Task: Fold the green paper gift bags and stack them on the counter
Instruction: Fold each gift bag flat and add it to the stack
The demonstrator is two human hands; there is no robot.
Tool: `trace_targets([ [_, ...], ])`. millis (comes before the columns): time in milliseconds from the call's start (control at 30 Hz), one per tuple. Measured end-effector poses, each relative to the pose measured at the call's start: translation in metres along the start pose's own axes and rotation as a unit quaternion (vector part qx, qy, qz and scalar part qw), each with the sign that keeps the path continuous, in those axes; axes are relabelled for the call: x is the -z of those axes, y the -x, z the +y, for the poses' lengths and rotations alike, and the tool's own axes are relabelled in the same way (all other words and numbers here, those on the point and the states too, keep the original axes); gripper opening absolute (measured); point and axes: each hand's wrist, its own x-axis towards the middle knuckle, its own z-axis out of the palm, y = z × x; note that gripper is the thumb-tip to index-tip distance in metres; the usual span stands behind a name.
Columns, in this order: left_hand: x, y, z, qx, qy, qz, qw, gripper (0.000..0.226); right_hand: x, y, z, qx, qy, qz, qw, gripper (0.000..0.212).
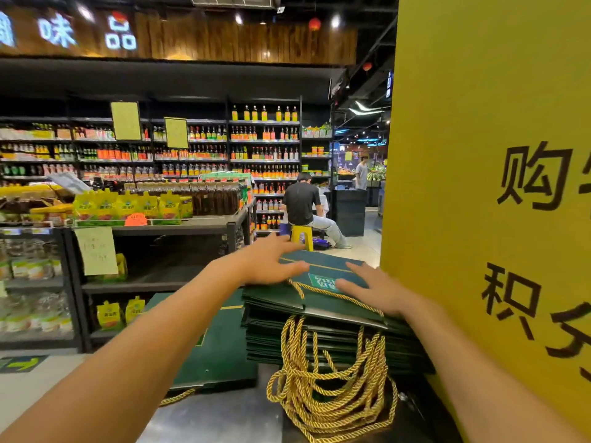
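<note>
We note a tall yellow sign panel (479, 155) filling the right side; just left of it, on the steel counter (217, 417), sits the stack of folded green bags (319, 342), its gold rope handles (329, 388) spilling toward us in a tangle; one more green bag (220, 346) lies flat beside the stack's left side. Both hands press flat on the top bag (326, 303), fingers straight, gripping nothing; left hand (268, 260) at its far left edge, right hand (377, 292) at its right side close to the panel; hands apart, the bag's printed label between them.

A folded dark green bag (323, 276) tops the stack (319, 342) on the counter (224, 417), gold rope handles (329, 391) hanging at six o'clock, another bag (217, 343) flat at nine o'clock.
</note>
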Motion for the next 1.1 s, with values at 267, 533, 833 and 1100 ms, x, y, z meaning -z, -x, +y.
trace_targets([
  [267, -0.056, -0.022, -0.005, 0.038, -0.119, -0.133, 0.983, 0.076, -0.028, -0.009, 0.017, -0.033, 0.009, -0.058, 0.998, 0.113],
  [533, -0.076, -0.028, -0.013, 0.038, -0.131, -0.130, 0.982, 0.074, -0.043, -0.016, 0.024, -0.034, 0.035, -0.062, 0.997, 0.097],
  [833, -0.067, -0.014, -0.010, 0.026, -0.069, -0.059, 0.996, 0.078, -0.025, -0.004, 0.011, -0.022, 0.034, -0.059, 0.997, 0.093],
  [1100, -0.009, 0.024, -0.021, 0.073, 0.095, 0.141, 0.983, 0.043, 0.021, 0.010, -0.042, 0.075, -0.005, 0.067, 0.995, 0.026],
])
